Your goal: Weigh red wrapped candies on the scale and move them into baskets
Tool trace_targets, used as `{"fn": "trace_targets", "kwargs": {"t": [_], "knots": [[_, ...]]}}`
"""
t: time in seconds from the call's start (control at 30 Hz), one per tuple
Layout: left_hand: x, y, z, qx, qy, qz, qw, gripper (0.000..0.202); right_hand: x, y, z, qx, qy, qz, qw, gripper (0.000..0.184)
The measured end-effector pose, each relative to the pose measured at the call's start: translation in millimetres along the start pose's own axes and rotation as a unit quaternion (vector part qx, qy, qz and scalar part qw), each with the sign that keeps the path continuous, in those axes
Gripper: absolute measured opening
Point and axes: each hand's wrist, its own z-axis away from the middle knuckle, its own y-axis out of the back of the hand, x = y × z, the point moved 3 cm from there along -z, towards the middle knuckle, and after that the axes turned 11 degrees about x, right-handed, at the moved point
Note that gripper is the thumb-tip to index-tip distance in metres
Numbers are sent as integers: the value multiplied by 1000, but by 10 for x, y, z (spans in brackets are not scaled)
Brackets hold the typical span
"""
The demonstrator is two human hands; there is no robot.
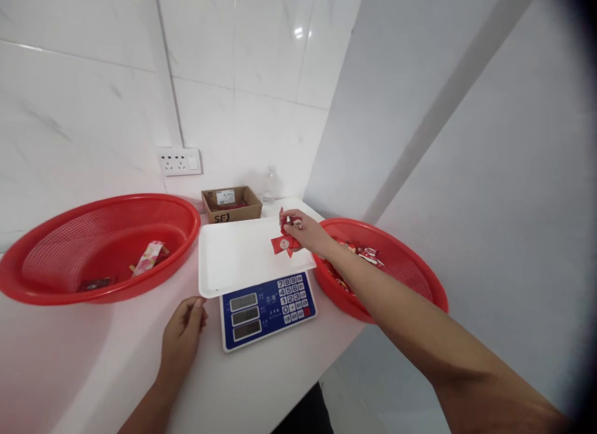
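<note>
My right hand (303, 233) reaches over the right edge of the white scale tray (233, 260) and is closed on a few red wrapped candies (284, 238). Its forearm crosses the red basket on the right (420, 266), which holds more red candies (364, 253). My left hand (184, 334) rests on the white counter beside the scale's blue display panel (268, 309), fingers curled loosely with nothing visible in them. The red basket on the left (102, 247) holds a pink packet (149, 258) and a dark packet (96, 283).
A small open cardboard box (232, 204) stands against the tiled wall behind the scale, with a clear bottle (269, 184) beside it. A wall socket (180, 161) is above. The counter (261, 384) ends just right of the scale; a grey wall runs along the right.
</note>
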Motion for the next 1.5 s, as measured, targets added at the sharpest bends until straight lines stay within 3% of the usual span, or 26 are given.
{"fn": "trace_targets", "kwargs": {"t": [0.1,0.2,0.57,0.87,1.1,1.3,1.5], "knots": [[-10,6,4,1,1,10,1000,36,-28,-245,-11,-69,-5,32,997,29],[-24,7,3,-2,7,10,1000,35,-76,-326,-17,-88,5,48,995,28],[-26,-14,-4,-8,13,21,1000,33,-58,-302,-64,-98,50,163,980,41],[2,-3,11,-10,24,21,999,34,-30,-281,-46,-91,-2,71,993,44],[-16,-6,2,-11,21,26,999,32,-12,-297,-87,-63,26,59,996,43],[-36,-9,2,-16,23,27,999,32,107,-300,-111,-57,85,241,965,51],[-12,-14,3,-14,21,28,999,32,168,-271,-142,-52,113,307,943,61]]}}
